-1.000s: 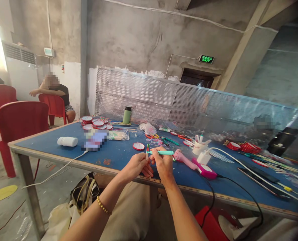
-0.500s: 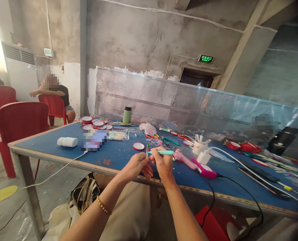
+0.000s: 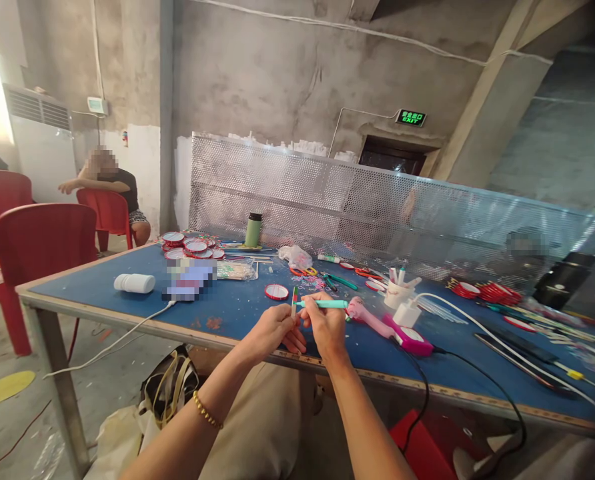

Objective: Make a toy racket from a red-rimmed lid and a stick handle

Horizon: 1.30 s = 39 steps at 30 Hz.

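**Blue worktop, a part-coloured strip at its near edge**

Fingers of the left hand pinch the strip upright; those of the right hand close round a turquoise pen, held nearly level, its tip at the strip. Green and red show near the strip's top, with a pale stretch below, so the colouring looks partly done; whether that stretch is to be filled cannot be told, and the fingers hide the lower end.

Just beyond lies a red-rimmed disc. Farther out are teal-handled pliers, a cup of pens, a white bottle on its side and a pile of similar discs; whether these are finished is unclear.

Behind the worktop stands a perforated metal panel, then a bare grey wall with a lit exit sign. Off to the left, a person sits on a red chair.
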Each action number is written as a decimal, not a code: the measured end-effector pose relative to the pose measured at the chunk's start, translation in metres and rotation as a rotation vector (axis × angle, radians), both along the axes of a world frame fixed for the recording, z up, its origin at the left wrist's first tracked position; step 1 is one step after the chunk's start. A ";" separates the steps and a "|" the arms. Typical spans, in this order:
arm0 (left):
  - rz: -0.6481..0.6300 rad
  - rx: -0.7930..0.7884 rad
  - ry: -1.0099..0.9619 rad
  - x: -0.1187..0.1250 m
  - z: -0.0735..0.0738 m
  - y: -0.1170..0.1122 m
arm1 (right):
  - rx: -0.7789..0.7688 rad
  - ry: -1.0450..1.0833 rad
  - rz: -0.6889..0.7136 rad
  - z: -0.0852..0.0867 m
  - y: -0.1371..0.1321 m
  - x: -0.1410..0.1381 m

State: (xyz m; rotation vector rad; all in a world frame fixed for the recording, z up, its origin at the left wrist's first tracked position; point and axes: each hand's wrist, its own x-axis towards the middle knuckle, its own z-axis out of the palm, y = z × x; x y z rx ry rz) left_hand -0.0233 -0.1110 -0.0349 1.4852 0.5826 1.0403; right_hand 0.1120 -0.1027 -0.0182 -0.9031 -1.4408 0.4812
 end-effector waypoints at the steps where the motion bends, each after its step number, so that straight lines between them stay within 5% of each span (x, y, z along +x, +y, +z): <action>1: 0.003 0.001 0.001 0.000 0.000 0.000 | -0.005 0.002 0.002 0.000 0.000 0.000; 39: 0.008 0.000 0.001 0.001 -0.001 0.001 | -0.026 0.022 -0.016 0.001 0.000 0.000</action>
